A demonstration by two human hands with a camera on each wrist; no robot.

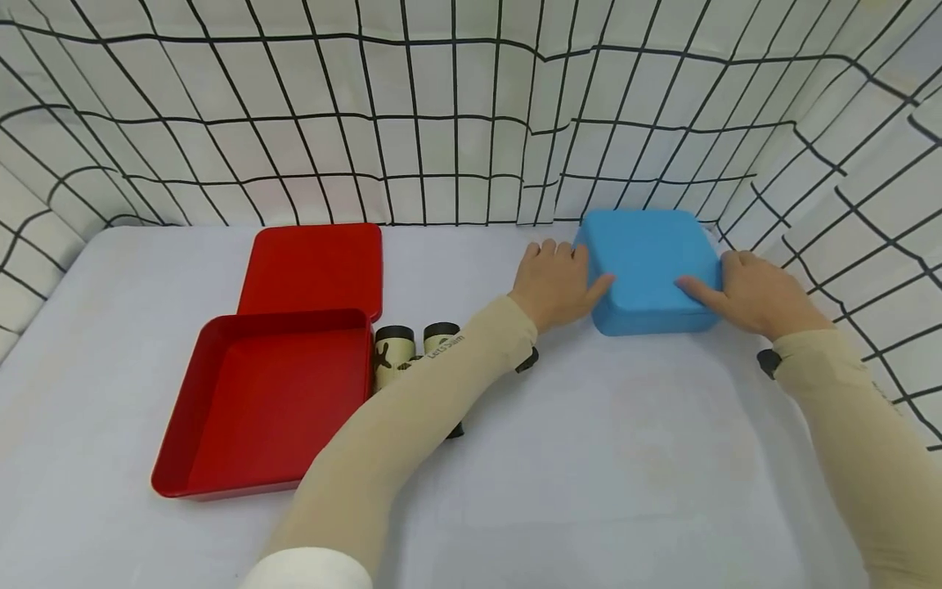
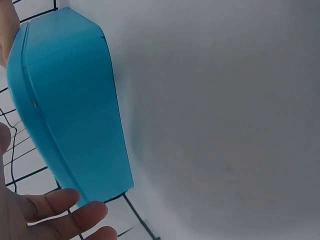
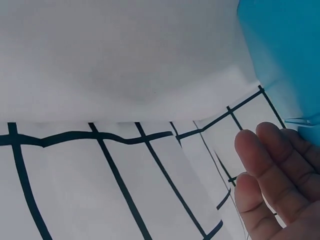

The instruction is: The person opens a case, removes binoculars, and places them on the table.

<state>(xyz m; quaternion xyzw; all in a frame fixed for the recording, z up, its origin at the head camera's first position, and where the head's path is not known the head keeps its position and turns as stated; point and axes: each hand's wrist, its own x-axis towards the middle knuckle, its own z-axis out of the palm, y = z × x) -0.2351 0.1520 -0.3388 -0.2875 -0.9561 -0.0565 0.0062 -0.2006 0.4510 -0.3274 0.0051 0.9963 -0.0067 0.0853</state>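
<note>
A closed blue box [image 1: 651,262] with rounded corners sits at the back right of the white surface. My left hand [image 1: 555,282] is at its left side, thumb over the lid's edge; its fingers [image 2: 60,217] look extended near the box's corner in the left wrist view. On the other side is my right hand [image 1: 758,293], its thumb reaching over the lid. In the right wrist view its fingers [image 3: 270,165] lie beside the blue wall, slightly bent. Whether every fingertip touches the box is hard to tell.
At the left stands an open red box [image 1: 272,401], its red lid [image 1: 316,266] flat behind it. Cream binoculars [image 1: 395,352] with black ends lie partly under my left forearm. A white backing with a black wire grid [image 1: 456,114] encloses the back and sides.
</note>
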